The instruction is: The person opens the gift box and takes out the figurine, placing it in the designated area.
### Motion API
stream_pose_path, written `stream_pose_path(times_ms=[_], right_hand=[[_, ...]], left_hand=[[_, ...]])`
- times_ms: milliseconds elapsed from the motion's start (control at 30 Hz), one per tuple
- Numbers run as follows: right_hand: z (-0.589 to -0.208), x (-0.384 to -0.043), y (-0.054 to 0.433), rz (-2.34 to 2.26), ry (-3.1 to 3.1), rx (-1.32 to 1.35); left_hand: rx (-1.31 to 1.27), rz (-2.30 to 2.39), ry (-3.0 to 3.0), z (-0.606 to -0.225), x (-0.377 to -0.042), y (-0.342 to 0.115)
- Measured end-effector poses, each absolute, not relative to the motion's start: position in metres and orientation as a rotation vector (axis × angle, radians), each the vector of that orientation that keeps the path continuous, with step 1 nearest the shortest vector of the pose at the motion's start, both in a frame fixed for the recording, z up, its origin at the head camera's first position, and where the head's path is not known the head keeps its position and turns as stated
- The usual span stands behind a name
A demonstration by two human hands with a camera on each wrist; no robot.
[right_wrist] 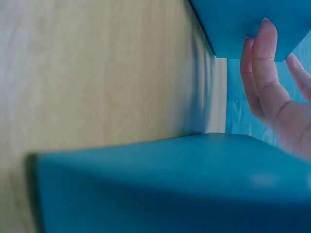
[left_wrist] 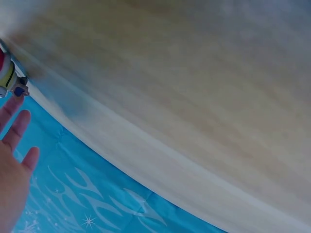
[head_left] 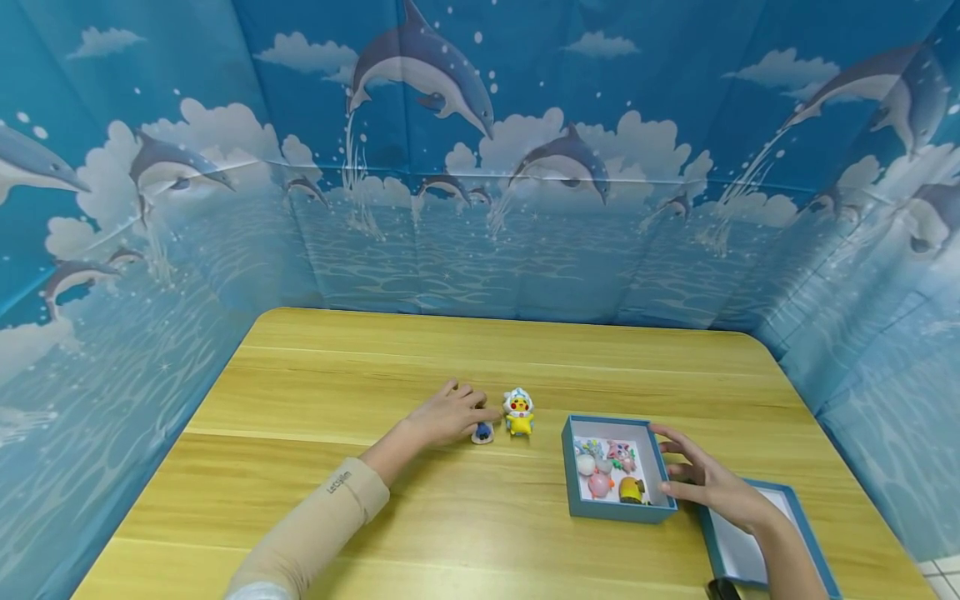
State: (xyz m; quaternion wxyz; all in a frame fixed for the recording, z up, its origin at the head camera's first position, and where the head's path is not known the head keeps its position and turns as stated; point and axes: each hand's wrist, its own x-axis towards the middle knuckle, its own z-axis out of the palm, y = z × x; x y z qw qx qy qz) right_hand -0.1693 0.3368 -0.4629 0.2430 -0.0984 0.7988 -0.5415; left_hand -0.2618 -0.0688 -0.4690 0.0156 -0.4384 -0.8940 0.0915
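Note:
My left hand [head_left: 450,414] pinches a small figurine with a blue front [head_left: 482,432] standing on the table; thumb and fingers cover its upper part. Beside it stands a yellow figurine with a white hood and red cheeks [head_left: 518,412]. In the left wrist view, a fingertip meets the dark blue figurine [left_wrist: 20,90]. My right hand [head_left: 712,483] holds the right side of an open blue box [head_left: 622,509], thumb at the rim and fingers along the wall. Inside lie a pink figure [head_left: 621,455], a round pink toy [head_left: 600,485] and a yellow-brown toy [head_left: 632,490].
A blue box lid [head_left: 806,533] lies inside up on the wooden table [head_left: 337,358], under my right forearm. A black object [head_left: 723,589] sits at the lid's near edge. A dolphin-print curtain [head_left: 465,250] hangs behind the table's far edge and along both sides.

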Motion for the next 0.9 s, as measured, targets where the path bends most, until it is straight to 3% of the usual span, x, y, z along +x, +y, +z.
stream_pose_path(times_ms=[367,900], right_hand=[[-0.461,-0.168,0.336,-1.475,2.188,-0.252],[-0.461,-0.168,0.335,-1.48,2.193,-0.258]], left_hand=[[-1.356,0.108,-2.866,-0.474,-0.26,-0.067],[-1.257,0.29,-2.877,-0.481,-0.26,-0.07]])
